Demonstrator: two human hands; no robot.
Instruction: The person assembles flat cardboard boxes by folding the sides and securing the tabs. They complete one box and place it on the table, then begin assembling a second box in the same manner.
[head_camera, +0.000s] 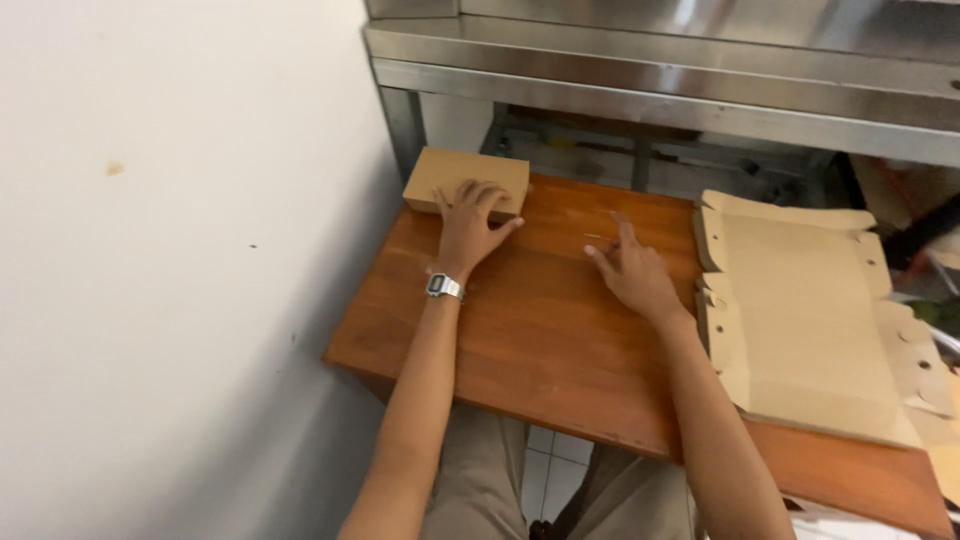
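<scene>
Khaki trousers fill the bottom of my view, my knees tucked under the near edge of the wooden table, with a strip of pale tiled floor showing between them. That reddish-brown tabletop is the biggest thing in front of me, pushed against the white wall on my left and running back to a stainless steel counter overhead. Next in size, over on the right side of the table, lies a flat unfolded cardboard box blank, flaps spread, its far right edge hanging past the table. Smaller now: the folded brown cardboard box sits closed at the far left corner of the table, close to the wall. My left hand is laid flat on its near edge, fingers spread over the lid, pressing rather than gripping, nothing clenched. My right hand rests open on the bare wood near the middle, fingers loosely splayed, holding nothing, just beside the blank's left edge. Smallest of all, a silver digital wristwatch on my left wrist.
</scene>
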